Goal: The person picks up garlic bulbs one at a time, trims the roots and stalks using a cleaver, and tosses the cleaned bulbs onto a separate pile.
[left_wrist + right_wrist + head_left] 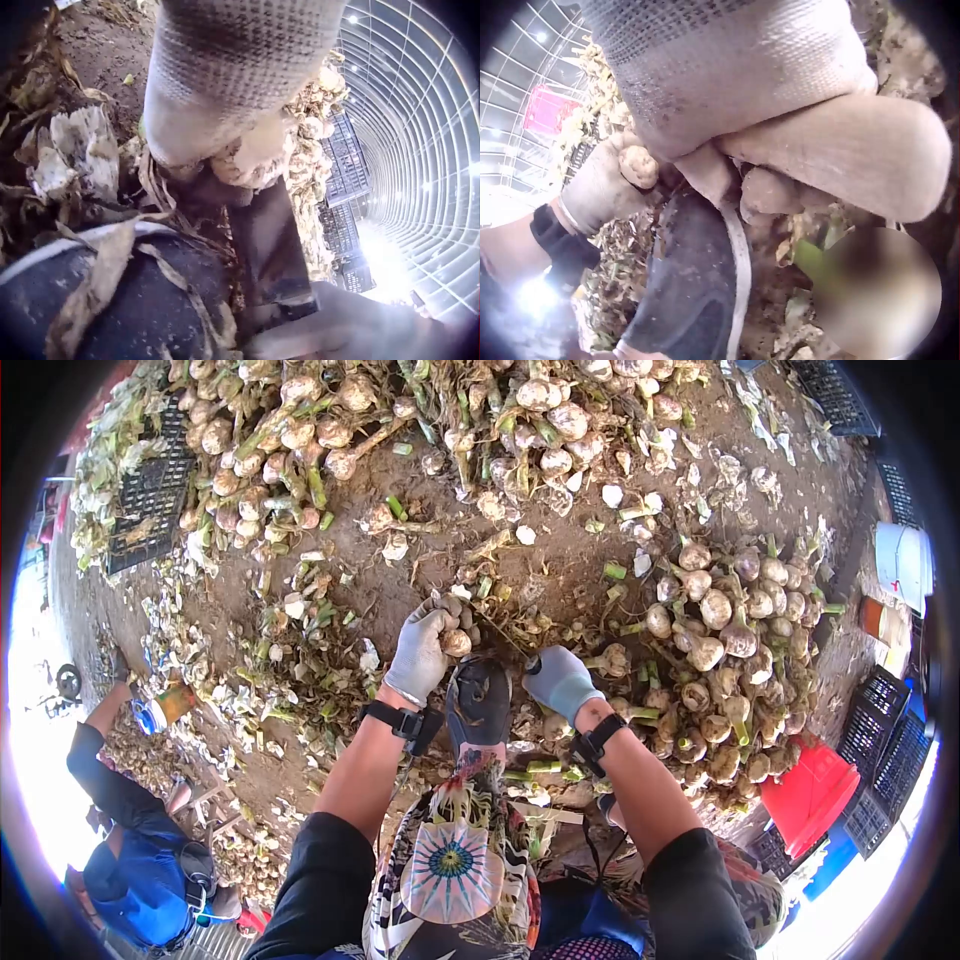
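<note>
My gloved left hand (421,650) grips a garlic bulb (456,643) just beyond the toe of a dark shoe (477,705). In the right wrist view the same garlic bulb (639,166) shows against the left glove. My gloved right hand (560,682) grips a knife, whose pale wooden handle (847,154) sticks out behind the fist. In the left wrist view the knife's broad dark blade (268,240) reaches up close under the garlic bulb (256,161). The fingertips of the left hand are partly hidden there.
A heap of garlic bulbs (735,640) lies to the right, and uncut garlic with stalks (330,430) is piled ahead. Cut leaves (320,670) cover the ground at left. A red bucket (808,795) and black crates (880,730) stand at right. Another person (140,860) sits at left.
</note>
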A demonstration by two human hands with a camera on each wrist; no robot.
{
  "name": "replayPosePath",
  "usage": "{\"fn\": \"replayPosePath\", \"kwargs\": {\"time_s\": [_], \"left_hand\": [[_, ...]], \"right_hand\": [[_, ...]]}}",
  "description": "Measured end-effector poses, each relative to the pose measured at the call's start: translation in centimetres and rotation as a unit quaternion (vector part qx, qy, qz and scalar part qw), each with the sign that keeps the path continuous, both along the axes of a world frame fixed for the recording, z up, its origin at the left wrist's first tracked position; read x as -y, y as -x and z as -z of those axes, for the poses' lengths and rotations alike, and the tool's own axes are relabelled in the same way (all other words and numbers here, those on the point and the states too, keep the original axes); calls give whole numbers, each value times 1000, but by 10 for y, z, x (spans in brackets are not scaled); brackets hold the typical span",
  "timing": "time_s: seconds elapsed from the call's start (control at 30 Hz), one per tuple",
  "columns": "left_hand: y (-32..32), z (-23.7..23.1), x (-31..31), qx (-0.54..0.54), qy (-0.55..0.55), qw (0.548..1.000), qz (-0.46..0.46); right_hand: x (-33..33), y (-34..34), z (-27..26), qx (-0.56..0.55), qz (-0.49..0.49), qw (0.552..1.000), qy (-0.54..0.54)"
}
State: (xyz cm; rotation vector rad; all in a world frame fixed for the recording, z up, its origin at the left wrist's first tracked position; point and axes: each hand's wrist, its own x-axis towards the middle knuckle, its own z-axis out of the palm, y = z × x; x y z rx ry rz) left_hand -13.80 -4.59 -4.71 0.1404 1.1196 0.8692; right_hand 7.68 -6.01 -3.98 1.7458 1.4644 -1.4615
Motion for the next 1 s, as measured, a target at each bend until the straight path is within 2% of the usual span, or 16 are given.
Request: {"fn": "replayPosePath", "kwargs": {"time_s": [0.07,0.33,0.37,0.43,0.47,0.53,0.6,0.63,0.67,0.73,0.77,0.8,0.87,0.9,0.93,1.0], "left_hand": [[-9,-1,4,14,26,997,-74],[-42,-25,16,34,-4,987,-158],[-41,-26,18,70,-68,989,-114],[-61,-66,12,49,-112,991,-51],[-67,-75,10,48,-127,991,-15],[-67,-83,0,11,-126,992,10],[-53,-78,-2,34,-129,991,-27],[-44,-82,-3,121,-56,987,-89],[-34,-78,-2,140,-6,982,-130],[-17,-69,1,189,-11,974,-121],[-15,-65,4,188,-11,975,-122],[-14,-64,5,202,-22,972,-115],[-12,-59,5,218,-35,970,-105],[-11,-57,4,255,-57,962,-83],[-10,-55,4,290,-79,952,-63],[-9,-49,3,282,-85,954,-51]], "right_hand": [[7,3,16,8,8,1000,-4],[8,6,15,15,39,999,-13],[9,7,15,21,45,999,-8],[7,8,16,20,39,999,-1],[21,5,50,-9,-2,999,-31],[13,5,24,16,61,998,-21],[18,-3,29,-17,66,998,-1],[25,-10,25,-20,83,996,8],[32,-10,23,-24,83,996,11],[46,-13,21,-137,338,928,81],[49,-16,24,-184,360,911,85],[46,-15,17,-185,359,911,86],[39,-14,3,-236,287,926,-64],[35,-10,2,-222,275,932,-83],[33,-12,-2,-221,275,932,-83],[28,-16,-10,-282,333,900,-9]]}}
